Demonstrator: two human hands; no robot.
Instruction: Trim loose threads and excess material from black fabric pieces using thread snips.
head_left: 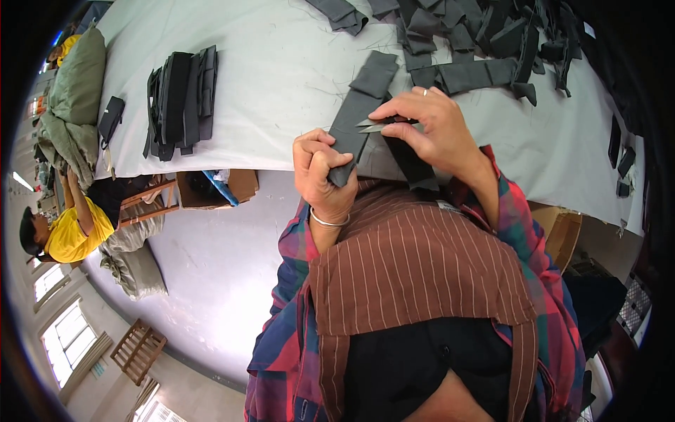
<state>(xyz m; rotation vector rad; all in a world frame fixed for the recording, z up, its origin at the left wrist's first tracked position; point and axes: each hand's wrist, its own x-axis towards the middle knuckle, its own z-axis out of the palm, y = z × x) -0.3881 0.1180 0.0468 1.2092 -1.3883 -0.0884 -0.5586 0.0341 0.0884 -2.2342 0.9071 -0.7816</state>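
Bright windows [72, 343] and 1 slatted wooden rack [138, 352] show beyond the glossy pale floor [200, 271].

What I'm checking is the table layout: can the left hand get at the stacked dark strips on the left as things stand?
Probably yes: nothing bulky lies on the white cloth between the left hand and the stack, though that hand is holding a dark strip.

Left head-worn fisheye camera, looking steeply down from the wearer's head.
From close above, it faces the striped apron [422, 271] on the near side, the left hand [322, 169] and right hand [439, 130] mid-view, and the white-covered table [274, 84] farther off; its wide sweep reaches a window [69, 343] at left.
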